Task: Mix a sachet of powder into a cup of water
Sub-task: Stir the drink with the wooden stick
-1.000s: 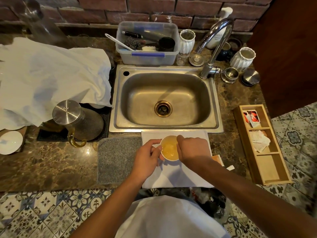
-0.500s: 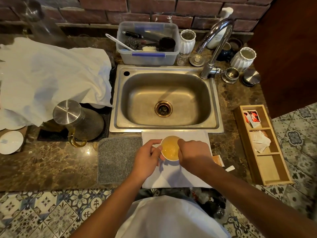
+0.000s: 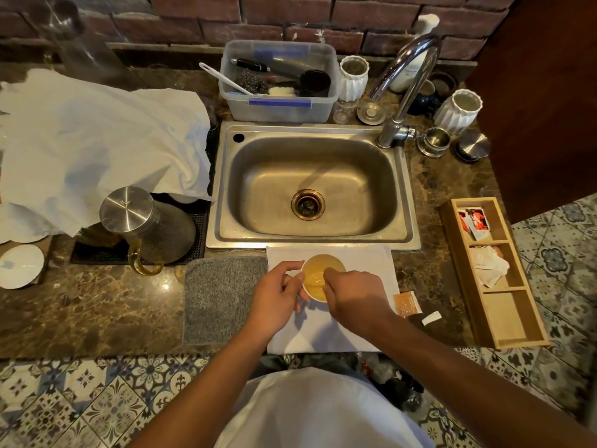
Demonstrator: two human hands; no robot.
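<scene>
Marble counter (image 3: 97,305) runs the full width, brick wall behind. Steel sink (image 3: 311,185) set in the middle, tap (image 3: 405,92) at its back right corner. Big white cloth (image 3: 97,147) draped over things on the left. Clear plastic tub (image 3: 279,82) behind the sink, holding a brush, scourer and a dark cup. Wooden organiser (image 3: 494,273) at the right edge of the counter, three compartments: red/white sachets in the far one, white sachets in the middle one, near one bare. Steel-lidded glass jug (image 3: 145,224) on a black mat, left of the sink. Grey mat (image 3: 223,299) at the front edge, touching the white cloth (image 3: 326,331) just in front of the sink.

White cup (image 3: 323,278) stands upright on that white cloth, filled with cloudy yellow liquid. Left hand (image 3: 274,295) grips the cup's left side, thumb and fingers curled round the wall. Right hand (image 3: 358,295) sits over the cup's right rim, fingers curled and pinched together above the liquid; probably on a stirrer, but it's blurred and I can't tell what, if anything, is held. Opened orange sachet (image 3: 407,303) lies flat on the counter just right of the right hand, its torn-off white strip (image 3: 431,318) near it.
</scene>
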